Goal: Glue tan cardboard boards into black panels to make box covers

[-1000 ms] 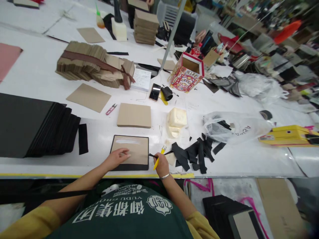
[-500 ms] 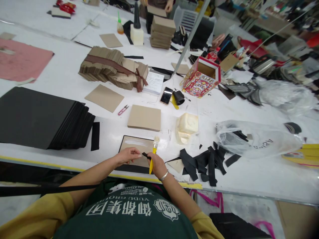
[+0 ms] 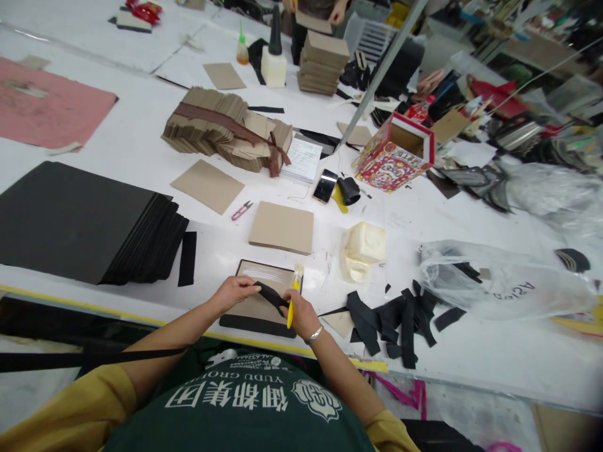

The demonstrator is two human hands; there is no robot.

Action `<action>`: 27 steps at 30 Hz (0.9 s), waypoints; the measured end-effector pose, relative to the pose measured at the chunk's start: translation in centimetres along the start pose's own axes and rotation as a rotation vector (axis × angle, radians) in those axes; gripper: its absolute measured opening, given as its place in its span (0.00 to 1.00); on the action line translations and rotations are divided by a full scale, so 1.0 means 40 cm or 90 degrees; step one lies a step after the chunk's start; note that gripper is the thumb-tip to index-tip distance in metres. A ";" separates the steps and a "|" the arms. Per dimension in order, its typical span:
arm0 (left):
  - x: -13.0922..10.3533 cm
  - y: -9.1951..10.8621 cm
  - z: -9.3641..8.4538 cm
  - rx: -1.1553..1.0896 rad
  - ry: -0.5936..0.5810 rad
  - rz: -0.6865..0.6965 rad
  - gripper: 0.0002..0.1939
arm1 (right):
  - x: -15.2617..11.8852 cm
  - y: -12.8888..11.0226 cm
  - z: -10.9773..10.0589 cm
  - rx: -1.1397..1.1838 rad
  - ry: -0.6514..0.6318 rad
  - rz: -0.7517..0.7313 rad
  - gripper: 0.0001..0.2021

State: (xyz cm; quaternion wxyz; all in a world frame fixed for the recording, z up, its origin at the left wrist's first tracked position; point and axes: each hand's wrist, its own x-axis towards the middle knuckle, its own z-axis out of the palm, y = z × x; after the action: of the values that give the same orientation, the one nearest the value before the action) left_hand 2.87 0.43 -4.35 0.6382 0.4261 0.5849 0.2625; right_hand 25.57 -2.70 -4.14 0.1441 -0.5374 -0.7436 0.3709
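Between my two hands a short black strip [image 3: 272, 296] is stretched at a slant. My left hand [image 3: 236, 292] pinches its left end. The other end is in my right hand [image 3: 301, 314], which also grips a yellow-handled paintbrush [image 3: 291, 309], bristles pointing away from me. Below the strip lies a beige board [image 3: 242, 307] with a black border and a whitish streaked patch near its far edge. A stack of beige boards [image 3: 281, 227] sits just beyond it. Loose black strips [image 3: 377, 317] are heaped to the right of my right hand.
A cut-open whitish plastic container [image 3: 362, 248] stands right of the board. Black sheets [image 3: 80, 220] are piled at left. Thread snips [image 3: 242, 211], a phone [image 3: 325, 186], a tied bundle of boards [image 3: 221, 129] and a red box [image 3: 396, 154] lie farther back. A person's hand [image 3: 338, 12] shows at the far side.
My left hand has taken hold of the black strip's free end, and the strip is now drawn out between both hands. The whole view has shifted slightly.
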 end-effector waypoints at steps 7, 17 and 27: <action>-0.018 -0.080 -0.031 -0.082 0.043 -0.080 0.16 | -0.037 0.043 -0.065 0.140 0.166 0.167 0.14; 0.001 -0.154 -0.026 -0.020 0.048 -0.081 0.14 | 0.075 0.046 -0.034 0.568 0.238 0.352 0.22; -0.014 -0.092 -0.031 -0.084 -0.003 -0.064 0.17 | 0.031 -0.047 -0.036 0.336 0.126 0.103 0.11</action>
State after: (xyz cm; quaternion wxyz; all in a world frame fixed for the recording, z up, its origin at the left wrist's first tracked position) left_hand 0.95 -1.59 -7.14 0.6783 0.3540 0.5858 0.2672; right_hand 24.68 -1.27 -2.07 0.3208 -0.5724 -0.5584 0.5076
